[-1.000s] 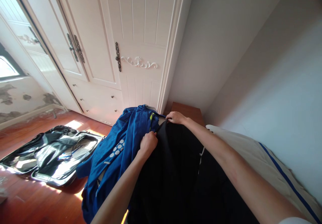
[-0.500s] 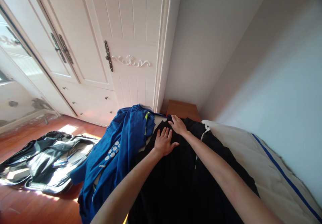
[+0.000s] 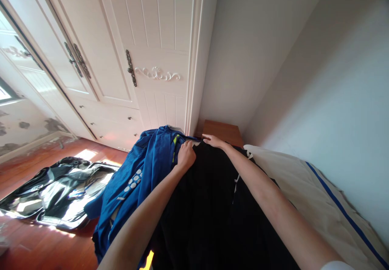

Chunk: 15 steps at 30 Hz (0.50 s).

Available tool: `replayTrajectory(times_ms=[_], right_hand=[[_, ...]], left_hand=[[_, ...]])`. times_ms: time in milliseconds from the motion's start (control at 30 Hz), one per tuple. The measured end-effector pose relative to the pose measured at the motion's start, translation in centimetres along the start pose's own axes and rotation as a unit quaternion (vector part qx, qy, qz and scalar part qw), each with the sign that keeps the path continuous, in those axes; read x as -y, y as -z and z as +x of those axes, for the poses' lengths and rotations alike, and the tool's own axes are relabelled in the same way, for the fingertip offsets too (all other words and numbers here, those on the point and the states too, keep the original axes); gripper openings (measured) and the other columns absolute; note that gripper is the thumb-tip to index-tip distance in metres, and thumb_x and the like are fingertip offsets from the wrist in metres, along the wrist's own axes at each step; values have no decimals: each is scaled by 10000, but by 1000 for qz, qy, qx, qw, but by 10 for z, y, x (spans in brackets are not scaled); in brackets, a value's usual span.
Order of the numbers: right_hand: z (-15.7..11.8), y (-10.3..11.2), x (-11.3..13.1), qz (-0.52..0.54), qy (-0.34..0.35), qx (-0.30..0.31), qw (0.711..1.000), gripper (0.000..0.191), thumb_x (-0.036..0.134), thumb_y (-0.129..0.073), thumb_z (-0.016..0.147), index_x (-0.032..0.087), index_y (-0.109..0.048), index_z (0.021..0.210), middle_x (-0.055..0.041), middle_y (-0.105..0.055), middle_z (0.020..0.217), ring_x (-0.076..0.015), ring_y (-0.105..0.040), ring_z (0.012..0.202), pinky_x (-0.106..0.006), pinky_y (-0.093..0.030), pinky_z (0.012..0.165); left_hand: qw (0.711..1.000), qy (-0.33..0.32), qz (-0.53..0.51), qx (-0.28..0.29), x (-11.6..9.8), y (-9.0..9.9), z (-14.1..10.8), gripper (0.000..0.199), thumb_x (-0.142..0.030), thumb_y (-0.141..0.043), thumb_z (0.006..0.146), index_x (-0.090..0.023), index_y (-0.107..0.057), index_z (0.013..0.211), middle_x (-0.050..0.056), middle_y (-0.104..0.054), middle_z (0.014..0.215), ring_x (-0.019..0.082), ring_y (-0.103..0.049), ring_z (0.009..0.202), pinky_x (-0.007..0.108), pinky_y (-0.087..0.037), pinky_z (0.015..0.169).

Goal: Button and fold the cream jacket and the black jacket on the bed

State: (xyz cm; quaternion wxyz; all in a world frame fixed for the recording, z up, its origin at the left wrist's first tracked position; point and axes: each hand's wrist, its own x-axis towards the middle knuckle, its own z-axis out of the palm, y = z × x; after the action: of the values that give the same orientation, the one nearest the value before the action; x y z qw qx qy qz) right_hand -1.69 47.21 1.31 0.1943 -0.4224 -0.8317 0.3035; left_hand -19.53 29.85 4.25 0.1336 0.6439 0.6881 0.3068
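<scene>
A black garment [image 3: 212,205] with a pale drawstring lies spread over the bed in front of me. My left hand [image 3: 186,155] is closed on its upper left edge, beside the blue clothing. At the garment's top edge, my right hand [image 3: 213,141] has its fingers bent over the cloth; their tips are hard to see, and the hand looks closed on that edge. Blue clothing [image 3: 152,156] with white dots and a yellow-green strip lies heaped directly left of the black garment.
An open suitcase [image 3: 57,193] with things in it lies on the red wooden floor at left. White wardrobe doors [image 3: 158,27] stand ahead. A brown wooden nightstand [image 3: 223,130] is beyond the bed. The beige bed cover [image 3: 304,189] has a blue stripe.
My left hand has moved up and left, from lying flat to gripping the garment's edge. My right hand has shifted slightly up to the top edge. The black cloth is pulled straighter.
</scene>
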Motion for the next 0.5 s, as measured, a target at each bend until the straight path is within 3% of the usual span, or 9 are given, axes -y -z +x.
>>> replayTrajectory(times_ms=[100, 267, 367, 500], right_hand=[[7, 3, 8, 6, 47, 58, 997, 338, 415, -674, 833, 193, -723, 1083, -87, -719, 1171, -239, -658, 1096, -361, -471, 1007], [10, 6, 11, -5, 79, 59, 995, 249, 329, -767, 712, 178, -706, 899, -37, -729, 963, -205, -651, 906, -308, -491, 847], [10, 6, 9, -6, 79, 22, 997, 225, 327, -740, 718, 171, -684, 869, -30, -716, 915, -199, -633, 867, -303, -475, 809], [8, -1, 5, 3, 75, -25, 997, 193, 308, -719, 720, 165, -671, 839, -44, -719, 907, -209, -640, 870, -318, -467, 821]], left_hand=[[995, 65, 3, 77, -2, -1, 25, 238, -236, -573, 897, -115, -692, 1063, 174, -718, 1077, 291, -657, 1067, 350, -495, 900], [988, 112, -17, 104, 9, -7, 39, 227, -363, -697, 809, -150, -721, 735, 66, -722, 735, 233, -693, 783, 263, -481, 660], [987, 139, -20, 71, 12, -6, 37, 313, -395, -609, 881, -139, -739, 755, 115, -743, 812, 248, -702, 835, 279, -481, 693], [985, 169, -17, 17, 9, -5, 30, 335, -323, -484, 946, -131, -758, 952, 188, -745, 1024, 282, -697, 992, 311, -495, 799]])
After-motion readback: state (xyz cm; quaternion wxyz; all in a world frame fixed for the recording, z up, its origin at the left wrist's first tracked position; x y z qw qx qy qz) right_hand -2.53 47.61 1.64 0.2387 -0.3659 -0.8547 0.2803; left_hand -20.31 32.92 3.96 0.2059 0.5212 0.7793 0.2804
